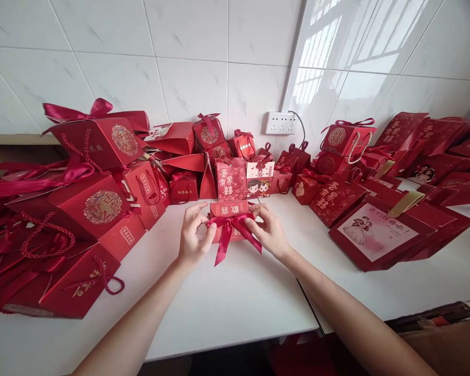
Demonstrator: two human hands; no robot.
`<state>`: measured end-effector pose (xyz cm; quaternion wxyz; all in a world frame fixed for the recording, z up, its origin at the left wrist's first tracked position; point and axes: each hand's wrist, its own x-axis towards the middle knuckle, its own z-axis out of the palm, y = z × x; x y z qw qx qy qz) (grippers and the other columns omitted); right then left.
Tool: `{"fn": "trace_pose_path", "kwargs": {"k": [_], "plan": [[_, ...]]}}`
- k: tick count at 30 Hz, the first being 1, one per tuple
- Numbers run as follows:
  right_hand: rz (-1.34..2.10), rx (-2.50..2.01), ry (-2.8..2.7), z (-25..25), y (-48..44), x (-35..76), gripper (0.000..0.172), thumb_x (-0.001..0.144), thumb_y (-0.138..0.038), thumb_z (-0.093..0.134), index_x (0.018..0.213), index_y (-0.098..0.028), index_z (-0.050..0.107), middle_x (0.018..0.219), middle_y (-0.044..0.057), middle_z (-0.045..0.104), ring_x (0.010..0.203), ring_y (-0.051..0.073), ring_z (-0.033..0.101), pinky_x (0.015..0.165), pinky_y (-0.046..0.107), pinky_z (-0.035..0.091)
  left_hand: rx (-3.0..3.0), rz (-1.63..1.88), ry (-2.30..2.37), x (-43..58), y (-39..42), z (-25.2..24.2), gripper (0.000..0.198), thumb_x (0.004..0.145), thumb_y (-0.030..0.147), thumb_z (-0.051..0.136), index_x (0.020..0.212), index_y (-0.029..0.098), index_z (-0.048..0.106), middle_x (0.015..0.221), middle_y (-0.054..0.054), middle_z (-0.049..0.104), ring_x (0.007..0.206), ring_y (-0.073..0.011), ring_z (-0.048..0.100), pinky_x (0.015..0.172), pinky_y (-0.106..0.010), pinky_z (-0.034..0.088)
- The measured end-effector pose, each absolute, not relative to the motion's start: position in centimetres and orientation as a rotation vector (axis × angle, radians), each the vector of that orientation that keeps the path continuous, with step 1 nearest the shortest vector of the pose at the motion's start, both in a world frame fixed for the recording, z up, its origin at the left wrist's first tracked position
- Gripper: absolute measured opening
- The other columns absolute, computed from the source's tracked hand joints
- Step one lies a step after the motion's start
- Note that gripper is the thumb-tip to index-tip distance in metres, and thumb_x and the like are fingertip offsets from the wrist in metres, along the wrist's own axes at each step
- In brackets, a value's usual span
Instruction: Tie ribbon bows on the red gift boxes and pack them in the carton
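A small red gift box (229,208) with gold lettering rests on the white table in front of me. Across it is a dark pink satin ribbon bow (227,223), its two tails hanging down the near side. My left hand (194,232) pinches the bow's left loop between thumb and fingers. On the other side, my right hand (271,231) has its thumb and fingers closed on the right loop. Parts of the fingertips are hidden behind the ribbon and the box.
Stacked red gift boxes (102,205) with ribbons and rope handles crowd the left. More boxes (232,180) line the tiled wall beneath a power strip (280,123). A large red box (376,230) with a couple's picture stands at right. A seam crosses the white table (235,303).
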<state>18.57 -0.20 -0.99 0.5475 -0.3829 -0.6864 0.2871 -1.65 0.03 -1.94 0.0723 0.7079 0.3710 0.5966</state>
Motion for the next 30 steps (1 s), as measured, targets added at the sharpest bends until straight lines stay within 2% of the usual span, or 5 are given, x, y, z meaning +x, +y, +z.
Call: {"fn": "trace_pose_path", "kwargs": {"k": [4,15,19,24,30], "plan": [[0.696,-0.949,-1.622,-0.9,-0.2,18.5,0.031,0.086,-0.045,0.05,0.069,-0.019,0.048,0.101,0.008,0.048,0.096,0.019,0.052,0.066,0.027,0.055,2.068,1.728,1.019,-1.5,-0.2,-1.5,0.02,0.085,0.027,0.05,0.068,0.019,0.046,0.127,-0.012,0.053,0.125,-0.025,0.046,0.1,-0.043,0.042],[0.696,-0.962,-1.64,-0.4,-0.4,18.5,0.039,0.086,-0.05,0.047,0.063,-0.019,0.048,0.098,0.009,0.049,0.103,0.022,0.051,0.069,0.031,0.054,1.831,1.78,0.988,-1.5,-0.1,-1.2,0.032,0.084,0.034,0.055,0.058,0.018,0.046,0.114,-0.008,0.062,0.114,-0.0246,0.055,0.094,-0.04,0.046],[0.71,-0.955,-1.623,-0.7,-0.3,18.5,0.036,0.086,-0.049,0.048,0.065,-0.02,0.047,0.101,0.009,0.049,0.102,0.022,0.051,0.07,0.031,0.055,1.592,1.822,0.871,-1.1,0.0,-1.3,0.02,0.08,0.038,0.059,0.089,0.022,0.051,0.111,-0.007,0.061,0.11,-0.0234,0.058,0.093,-0.041,0.046],[0.737,-0.892,-1.663,-1.1,-0.4,18.1,0.033,0.088,-0.045,0.05,0.067,-0.02,0.046,0.103,0.009,0.048,0.101,0.021,0.051,0.072,0.031,0.055,1.622,1.647,0.889,-0.6,-0.6,-1.2,0.06,0.073,0.052,0.064,0.121,0.024,0.042,0.123,-0.01,0.053,0.116,-0.0255,0.053,0.094,-0.038,0.046],[0.748,-0.895,-1.643,-1.3,-0.7,17.7,0.032,0.088,-0.045,0.05,0.068,-0.02,0.048,0.104,0.009,0.048,0.101,0.02,0.052,0.072,0.031,0.056,1.613,1.456,0.835,-0.3,-1.5,-0.3,0.075,0.065,0.051,0.072,0.126,0.023,0.037,0.114,-0.008,0.061,0.103,-0.0246,0.063,0.088,-0.036,0.051]]}}
